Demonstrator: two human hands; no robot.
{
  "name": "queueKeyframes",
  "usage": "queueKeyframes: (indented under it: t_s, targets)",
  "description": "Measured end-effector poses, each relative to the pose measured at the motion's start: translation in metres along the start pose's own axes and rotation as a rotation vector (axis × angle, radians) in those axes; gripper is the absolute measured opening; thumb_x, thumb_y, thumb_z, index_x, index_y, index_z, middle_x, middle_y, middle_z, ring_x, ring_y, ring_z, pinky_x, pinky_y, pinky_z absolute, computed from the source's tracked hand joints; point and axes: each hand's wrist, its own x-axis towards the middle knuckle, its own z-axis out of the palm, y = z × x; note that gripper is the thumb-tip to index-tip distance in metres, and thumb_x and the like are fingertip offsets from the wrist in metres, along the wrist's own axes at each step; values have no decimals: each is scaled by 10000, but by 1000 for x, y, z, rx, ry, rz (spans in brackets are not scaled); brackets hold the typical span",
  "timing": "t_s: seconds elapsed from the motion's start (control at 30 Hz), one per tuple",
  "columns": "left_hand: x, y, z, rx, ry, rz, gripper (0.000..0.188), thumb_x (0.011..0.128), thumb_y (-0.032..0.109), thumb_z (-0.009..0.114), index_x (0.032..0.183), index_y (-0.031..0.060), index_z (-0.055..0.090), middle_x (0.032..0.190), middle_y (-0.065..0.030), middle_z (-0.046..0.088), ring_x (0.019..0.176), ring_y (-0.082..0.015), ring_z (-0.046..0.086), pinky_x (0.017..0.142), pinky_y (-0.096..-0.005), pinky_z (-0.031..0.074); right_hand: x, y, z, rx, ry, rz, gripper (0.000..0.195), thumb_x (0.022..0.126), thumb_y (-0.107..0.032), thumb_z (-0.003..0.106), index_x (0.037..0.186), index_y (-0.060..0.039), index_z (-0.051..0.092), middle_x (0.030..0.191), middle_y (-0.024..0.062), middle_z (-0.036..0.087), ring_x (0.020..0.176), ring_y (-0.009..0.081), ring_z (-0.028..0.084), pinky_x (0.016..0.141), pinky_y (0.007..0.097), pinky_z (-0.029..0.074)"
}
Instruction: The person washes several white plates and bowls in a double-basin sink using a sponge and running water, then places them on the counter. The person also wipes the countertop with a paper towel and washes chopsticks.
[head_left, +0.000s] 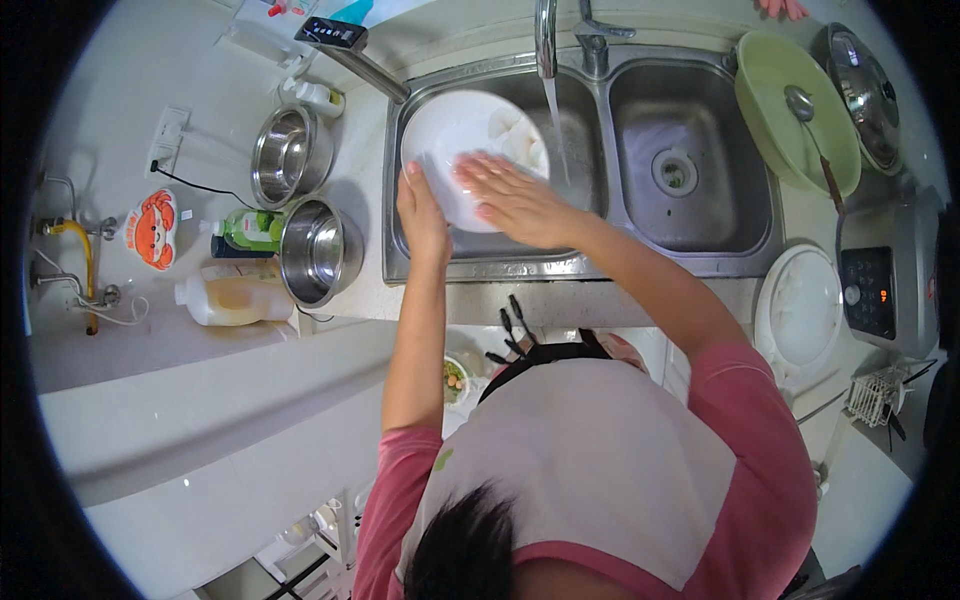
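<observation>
My left hand (425, 214) grips the lower left rim of a white plate (442, 124), which I hold tilted over the left basin of a stainless steel double sink (611, 180). Flat against the plate's face lies my right hand (517, 199), fingers extended and gripping nothing. The plate has a pale floral pattern at its upper right. Just right of the plate, water runs from a chrome faucet (546, 41) into the left basin.
Two steel bowls (319, 251) and bottles stand left of the sink. On the right are a green basin (757, 112) with a ladle (800, 103), a pot lid (862, 90), stacked white plates (802, 300) and an appliance with a lit display (870, 292).
</observation>
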Motion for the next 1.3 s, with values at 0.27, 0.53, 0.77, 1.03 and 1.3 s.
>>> queueKeyframes:
  t_s: [0.27, 0.53, 0.77, 1.03, 1.3]
  targets:
    - [5, -34, 20, 3, -10, -213, 464, 1005, 400, 365, 1156, -6, 532, 937, -43, 574, 821, -103, 515, 750, -265, 440, -2, 29, 17, 68, 81, -60, 564, 977, -288, 354, 1450, -11, 223, 1517, 185, 182, 1417, 260, 161, 1162, 383, 100]
    - [22, -75, -27, 203, 28, -276, 466, 998, 418, 350, 1201, 31, 508, 1004, -80, 565, 847, -126, 536, 647, -280, 475, -18, 123, 6, 1077, -5, 812, 427, 885, -443, 597, 986, -28, 601, 802, 48, 600, 745, 111, 568, 685, 227, 449]
    - [12, -76, -22, 62, 60, -369, 496, 990, 449, 364, 1258, 46, 472, 1083, -92, 563, 936, -161, 566, 732, -294, 502, 43, 106, -6, 1230, 370, 627, 490, 909, -477, 550, 626, -77, 524, 564, -23, 493, 494, 62, 465, 428, 201, 354]
    - [5, -74, -10, -20, 55, -483, 501, 992, 437, 372, 1288, 41, 452, 1160, -113, 546, 1018, -180, 550, 806, -310, 490, 31, 97, -33, 1010, 75, 875, 491, 943, -472, 486, 589, -139, 420, 532, -56, 347, 462, 63, 286, 444, 224, 221]
    - [2, -73, -2, -92, 40, -468, 511, 992, 443, 363, 1314, 55, 439, 1170, -95, 553, 1010, -167, 564, 794, -299, 497, 28, 96, -34, 1028, 122, 691, 510, 944, -462, 476, 576, -109, 448, 506, -28, 405, 448, 65, 372, 419, 224, 271]
